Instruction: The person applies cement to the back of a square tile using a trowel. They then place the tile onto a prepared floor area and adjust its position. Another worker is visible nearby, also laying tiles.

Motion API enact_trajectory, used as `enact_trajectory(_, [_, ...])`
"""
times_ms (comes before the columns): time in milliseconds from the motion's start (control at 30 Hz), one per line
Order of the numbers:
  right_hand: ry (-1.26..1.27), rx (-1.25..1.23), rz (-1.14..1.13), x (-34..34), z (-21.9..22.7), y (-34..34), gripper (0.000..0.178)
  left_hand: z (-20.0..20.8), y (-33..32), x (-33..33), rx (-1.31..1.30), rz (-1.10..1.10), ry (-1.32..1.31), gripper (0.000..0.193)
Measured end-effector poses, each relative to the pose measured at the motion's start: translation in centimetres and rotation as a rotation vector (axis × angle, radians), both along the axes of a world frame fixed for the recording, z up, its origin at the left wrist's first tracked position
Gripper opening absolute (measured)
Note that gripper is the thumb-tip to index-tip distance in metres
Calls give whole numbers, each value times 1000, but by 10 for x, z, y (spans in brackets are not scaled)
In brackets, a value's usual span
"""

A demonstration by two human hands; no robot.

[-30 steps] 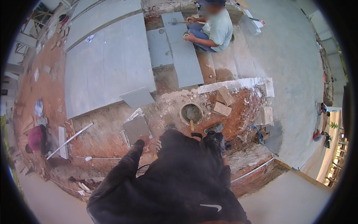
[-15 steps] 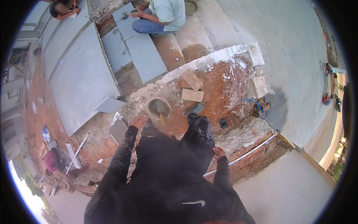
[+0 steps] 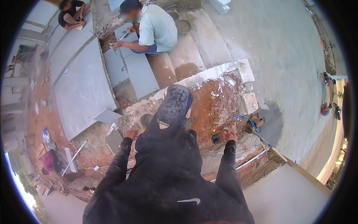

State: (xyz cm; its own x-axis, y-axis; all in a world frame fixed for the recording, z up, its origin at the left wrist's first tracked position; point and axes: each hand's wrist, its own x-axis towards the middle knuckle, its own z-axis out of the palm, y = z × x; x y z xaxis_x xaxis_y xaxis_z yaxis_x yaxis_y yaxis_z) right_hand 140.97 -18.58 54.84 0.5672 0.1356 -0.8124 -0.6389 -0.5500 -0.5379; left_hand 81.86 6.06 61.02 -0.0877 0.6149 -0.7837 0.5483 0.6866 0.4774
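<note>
My left hand (image 3: 131, 134) hangs beside my raised leg, its fingers loosely apart and nothing seen in them. Nearest to it are a dark grey slab piece (image 3: 114, 141) and a round bucket (image 3: 145, 120), the bucket mostly hidden behind my knee. Out to my right, above the broken ledge, my right hand (image 3: 230, 136) is open with bent fingers and holds nothing. A small black lump (image 3: 215, 139) lies on the red soil just left of it. My raised leg (image 3: 171, 106), in dark wet-spotted trousers, covers the ground in the middle.
Ahead, a person in a pale shirt (image 3: 158, 31) crouches on grey paving slabs (image 3: 141, 74); another person (image 3: 72, 15) sits farther left. A loose tile (image 3: 107, 115) lies tilted at the left. Rightward are a whitish block (image 3: 249, 103), a blue hose (image 3: 246, 118) and a white pipe (image 3: 251, 159).
My leg has risen and now hides the bricks and most of the bucket. My right hand has left my trouser leg and swung outward to the right. The crouching person shows more fully.
</note>
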Motion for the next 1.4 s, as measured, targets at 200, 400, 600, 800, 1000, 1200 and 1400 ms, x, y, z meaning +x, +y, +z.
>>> enact_trajectory(200, [-31, 197, -40, 17, -17, 32, 16, -47, 34, 31, -318, 93, 24, 28])
enact_trajectory(400, [130, -115, -238, 35, -23, -25, 30, -82, 132, 185, -89, -638, 139, 31])
enact_trajectory(600, [320, -280, 80, 79, -10, 12, 35, -75, 235, 367, -109, -259, -186, 38])
enact_trajectory(800, [162, -169, 240, 194, -1, 163, 29, -49, 255, 438, 177, -444, -73, 45])
enact_trajectory(1000, [236, 92, 26, 264, -22, 229, 21, -58, 270, 401, -115, -679, -23, 53])
enact_trajectory(1200, [339, -91, 174, 286, 17, 329, 24, -60, 277, 363, -296, -576, -93, 46])
enact_trajectory(1400, [266, -201, 528, 332, 3, 443, 28, -112, 274, 376, -36, -883, -41, 45])
